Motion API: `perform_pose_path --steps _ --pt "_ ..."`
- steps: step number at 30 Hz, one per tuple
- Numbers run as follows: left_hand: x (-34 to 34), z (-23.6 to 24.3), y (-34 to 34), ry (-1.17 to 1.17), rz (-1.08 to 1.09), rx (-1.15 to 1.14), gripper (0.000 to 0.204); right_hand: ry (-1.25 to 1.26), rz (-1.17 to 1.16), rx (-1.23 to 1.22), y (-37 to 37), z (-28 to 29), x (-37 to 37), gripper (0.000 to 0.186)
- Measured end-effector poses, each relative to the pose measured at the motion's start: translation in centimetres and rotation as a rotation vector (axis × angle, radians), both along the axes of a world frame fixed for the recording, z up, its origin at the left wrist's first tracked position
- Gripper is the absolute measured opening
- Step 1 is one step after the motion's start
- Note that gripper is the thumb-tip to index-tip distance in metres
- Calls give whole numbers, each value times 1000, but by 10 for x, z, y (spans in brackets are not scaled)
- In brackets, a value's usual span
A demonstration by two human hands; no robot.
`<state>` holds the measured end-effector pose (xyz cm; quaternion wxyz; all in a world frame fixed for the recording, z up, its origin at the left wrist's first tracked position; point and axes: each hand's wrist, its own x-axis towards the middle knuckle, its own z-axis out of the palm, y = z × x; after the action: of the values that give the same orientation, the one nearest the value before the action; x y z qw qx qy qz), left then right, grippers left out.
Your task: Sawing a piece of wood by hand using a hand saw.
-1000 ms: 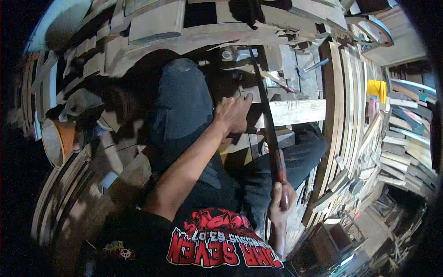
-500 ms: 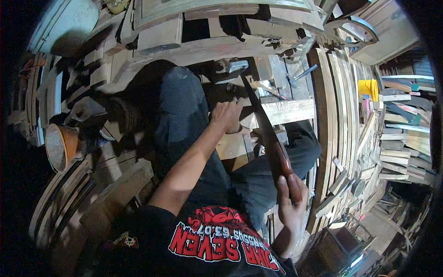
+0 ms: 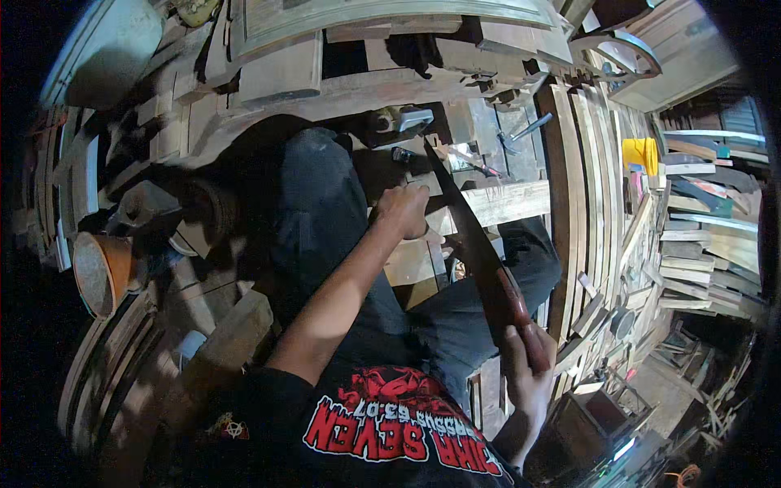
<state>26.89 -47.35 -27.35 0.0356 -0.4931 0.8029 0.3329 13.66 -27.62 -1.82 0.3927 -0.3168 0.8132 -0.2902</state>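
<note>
My right hand (image 3: 529,358) is wrapped round the reddish-brown handle of a handsaw (image 3: 465,220). Its long dark blade slants away to the upper left and crosses over a pale wooden beam (image 3: 508,202). At the left end of that beam, my left hand (image 3: 401,211) has its fingers curled down over the wood; the fingertips are partly hidden. The beam lies across between my bent legs, and the blade passes just right of my left hand. Where the blade's teeth meet the wood is too dark to make out.
Beyond the beam lie a hammer (image 3: 527,132), a grey metal tool (image 3: 405,122) and a few small tools. Long planks (image 3: 582,195) run along the right side, near a yellow container (image 3: 640,154). An orange bucket (image 3: 102,272) stands at the left, a pale panel (image 3: 390,24) at the back.
My right hand has drawn the saw back toward me and to the right. The left hand stays at the beam's end, slightly shifted.
</note>
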Motion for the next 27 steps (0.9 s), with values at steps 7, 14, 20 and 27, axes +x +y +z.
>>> perform_pose_path --steps 7,14,20,27 --pt "7 4 -18 -54 -30 159 52 84 203 -133 -46 -44 10 28" --pt "-1 15 -30 -36 -63 272 70 48 43 2 -24 -30 3 26" --pt "6 -31 -22 -41 -16 232 95 109 55 -4 -24 -47 10 34" --pt "4 6 -28 -103 -112 333 75 210 60 -182 -39 -93 0 42"
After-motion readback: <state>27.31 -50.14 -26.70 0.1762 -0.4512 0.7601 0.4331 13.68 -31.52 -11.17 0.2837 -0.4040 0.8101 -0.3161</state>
